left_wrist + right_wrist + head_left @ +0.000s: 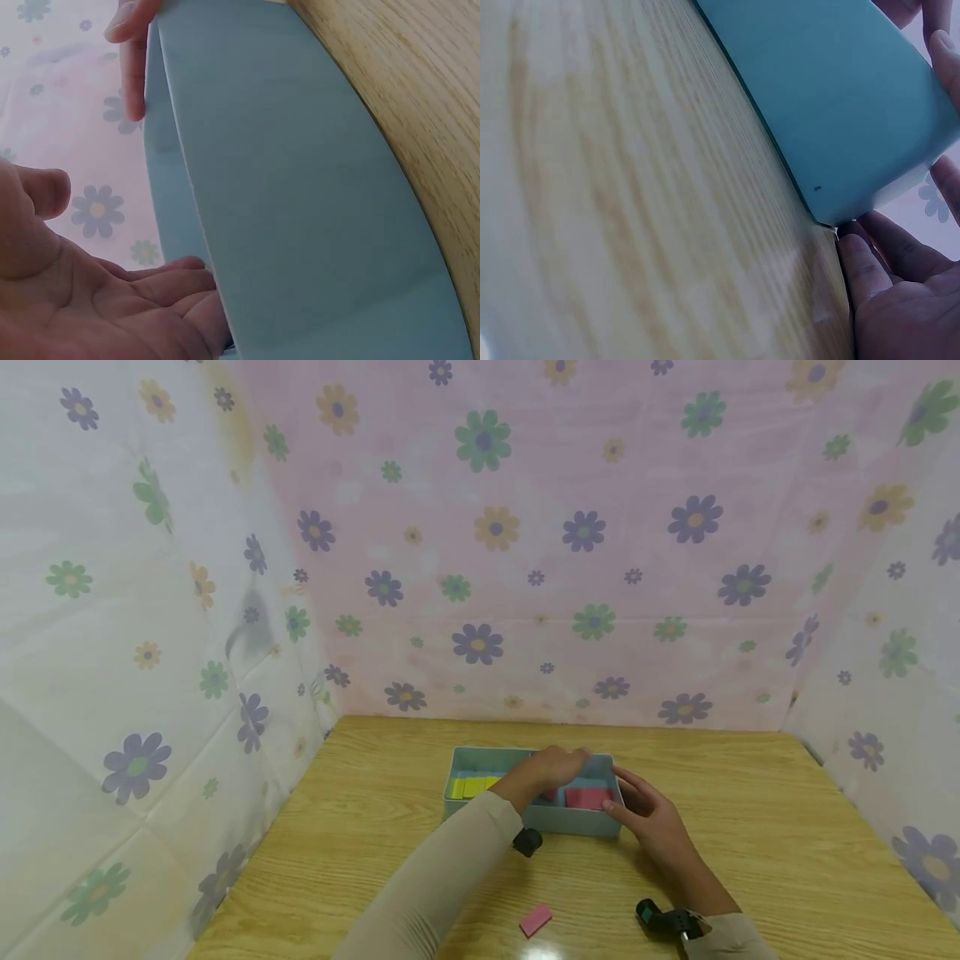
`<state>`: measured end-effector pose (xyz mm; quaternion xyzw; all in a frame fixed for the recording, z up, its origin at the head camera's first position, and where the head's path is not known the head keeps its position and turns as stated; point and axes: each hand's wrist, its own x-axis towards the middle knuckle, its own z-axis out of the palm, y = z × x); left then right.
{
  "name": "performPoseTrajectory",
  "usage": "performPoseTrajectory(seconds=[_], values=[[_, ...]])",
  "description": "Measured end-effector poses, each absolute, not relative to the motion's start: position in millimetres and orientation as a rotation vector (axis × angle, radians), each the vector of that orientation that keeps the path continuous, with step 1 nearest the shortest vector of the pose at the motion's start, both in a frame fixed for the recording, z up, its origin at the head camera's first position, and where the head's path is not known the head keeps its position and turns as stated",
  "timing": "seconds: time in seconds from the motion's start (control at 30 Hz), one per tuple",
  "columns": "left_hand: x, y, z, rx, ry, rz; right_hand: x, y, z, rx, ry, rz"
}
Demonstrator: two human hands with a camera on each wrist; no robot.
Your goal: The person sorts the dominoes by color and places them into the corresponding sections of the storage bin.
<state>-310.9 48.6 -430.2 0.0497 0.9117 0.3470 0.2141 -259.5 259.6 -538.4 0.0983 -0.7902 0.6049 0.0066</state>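
A light blue-green box (573, 820) with a divider sits on the table. My left hand (551, 768) reaches over its front wall; the left wrist view shows the thumb held apart and the fingers dipping behind the box wall, their tips hidden. Yellow blocks (474, 787) lie in the left compartment and pink blocks (587, 797) in the right one, partly covered by my left arm and hand. My right hand (660, 827) grips the right end of the box, thumb at the front corner and fingers round the end. In the right wrist view, fingers (866, 274) touch the box's lower corner.
One loose pink block (536, 921) lies on the wooden table (360, 827) near its front, between my forearms. Flower-patterned cloth (525, 610) stands behind the table and along both sides. A black camera mount (667, 920) sits on my right wrist.
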Motion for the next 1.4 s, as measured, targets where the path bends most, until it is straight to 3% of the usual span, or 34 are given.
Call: performPoseTrajectory(seconds=[1.17,1.4], values=[[-306.1,49.2,-431.0,0.15,2.519,0.954,-257.2,259.3,-534.4,0.334,-2.486,1.889],[-292.3,31.9,-426.9,0.215,2.488,1.146,-256.8,258.3,-532.9,0.311,-2.507,1.867]])
